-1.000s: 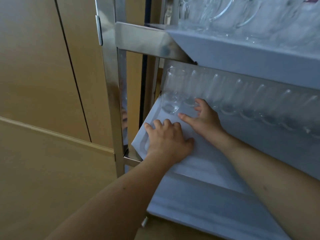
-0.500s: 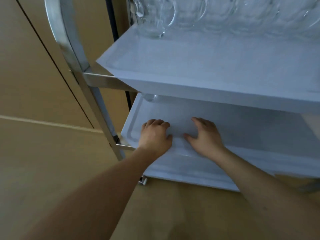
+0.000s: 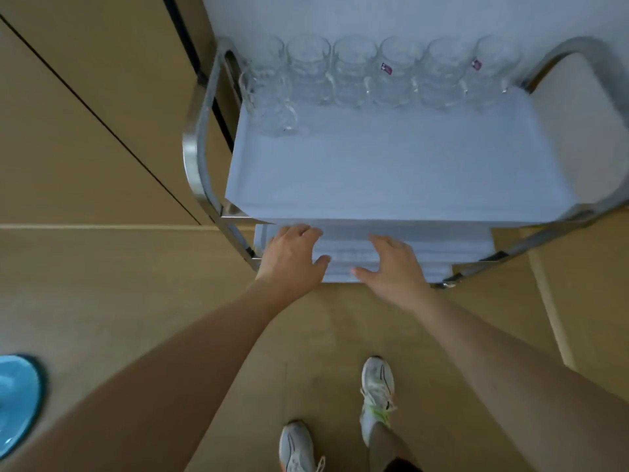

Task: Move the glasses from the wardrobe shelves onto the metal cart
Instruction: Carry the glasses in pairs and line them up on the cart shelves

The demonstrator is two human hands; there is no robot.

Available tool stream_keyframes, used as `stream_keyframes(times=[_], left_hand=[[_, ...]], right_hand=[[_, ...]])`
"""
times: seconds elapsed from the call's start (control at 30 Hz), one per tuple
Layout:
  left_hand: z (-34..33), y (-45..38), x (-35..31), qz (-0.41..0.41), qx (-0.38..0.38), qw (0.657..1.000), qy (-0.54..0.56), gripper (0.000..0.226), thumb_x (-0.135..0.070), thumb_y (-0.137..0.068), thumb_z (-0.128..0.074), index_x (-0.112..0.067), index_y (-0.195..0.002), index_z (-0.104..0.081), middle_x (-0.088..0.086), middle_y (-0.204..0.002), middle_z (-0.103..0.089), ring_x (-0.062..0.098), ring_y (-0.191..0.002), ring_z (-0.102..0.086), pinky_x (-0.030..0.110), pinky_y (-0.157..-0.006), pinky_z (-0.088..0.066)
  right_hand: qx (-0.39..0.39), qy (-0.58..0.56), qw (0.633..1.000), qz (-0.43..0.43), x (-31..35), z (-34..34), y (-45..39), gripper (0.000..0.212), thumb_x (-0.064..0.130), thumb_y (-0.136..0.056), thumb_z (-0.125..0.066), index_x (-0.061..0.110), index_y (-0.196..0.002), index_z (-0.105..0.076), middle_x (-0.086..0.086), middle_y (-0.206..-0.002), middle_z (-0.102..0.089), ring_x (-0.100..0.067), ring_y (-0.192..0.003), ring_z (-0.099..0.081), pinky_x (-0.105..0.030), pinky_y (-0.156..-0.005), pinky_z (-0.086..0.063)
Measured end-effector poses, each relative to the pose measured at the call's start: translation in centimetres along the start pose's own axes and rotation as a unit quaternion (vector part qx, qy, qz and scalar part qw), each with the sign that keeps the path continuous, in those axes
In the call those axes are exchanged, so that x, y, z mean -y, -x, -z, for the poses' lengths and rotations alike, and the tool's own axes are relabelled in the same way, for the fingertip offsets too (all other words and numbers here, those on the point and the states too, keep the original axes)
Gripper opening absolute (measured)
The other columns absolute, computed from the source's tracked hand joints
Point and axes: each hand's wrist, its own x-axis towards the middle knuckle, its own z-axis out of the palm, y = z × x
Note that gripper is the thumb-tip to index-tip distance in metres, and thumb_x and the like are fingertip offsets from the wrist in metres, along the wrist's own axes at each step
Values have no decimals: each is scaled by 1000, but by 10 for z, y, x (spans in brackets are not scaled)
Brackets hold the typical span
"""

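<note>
The metal cart (image 3: 196, 155) stands in front of me, seen from above. Its top shelf (image 3: 391, 172) is lined in white and carries several clear glass mugs (image 3: 354, 69) in a row along the back edge, plus one more mug (image 3: 272, 110) in front at the left. My left hand (image 3: 292, 257) and my right hand (image 3: 391, 267) are side by side at the front edge of the lower shelf (image 3: 456, 247), fingers relaxed, holding nothing. The glasses on the lower shelf are hidden under the top shelf.
Wooden wardrobe doors (image 3: 85, 114) rise at the left, close to the cart's curved handle. A blue round object (image 3: 17, 400) lies on the wooden floor at the lower left. My two white sneakers (image 3: 376, 386) stand just behind the cart.
The view has risen from level with the lower shelf to above the cart. Both hands have drawn back from deep in the lower shelf to its front edge.
</note>
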Motion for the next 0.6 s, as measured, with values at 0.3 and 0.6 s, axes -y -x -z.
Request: stream_keyframes(times=[0.3, 0.6], left_hand=[[168, -3, -157, -184, -29, 979, -81, 59, -43, -97, -58, -20, -149, -44, 4, -153, -44, 28, -141, -37, 43, -113, -36], [233, -3, -364, -334, -87, 937, -51, 59, -41, -95, -63, -20, -147, -47, 3, -148, -48, 27, -136, -41, 44, -110, -39]], right_hand=[[-149, -5, 989, -2, 47, 197, 109, 84, 55, -90, -64, 23, -158, -27, -6, -163, -29, -30, -150, -22, -45, -121, -25], [-303, 34, 951, -56, -15, 364, 228, 81, 50, -92, -64, 23, -158, -24, -8, -162, -25, -31, -149, -21, -42, -118, -27]])
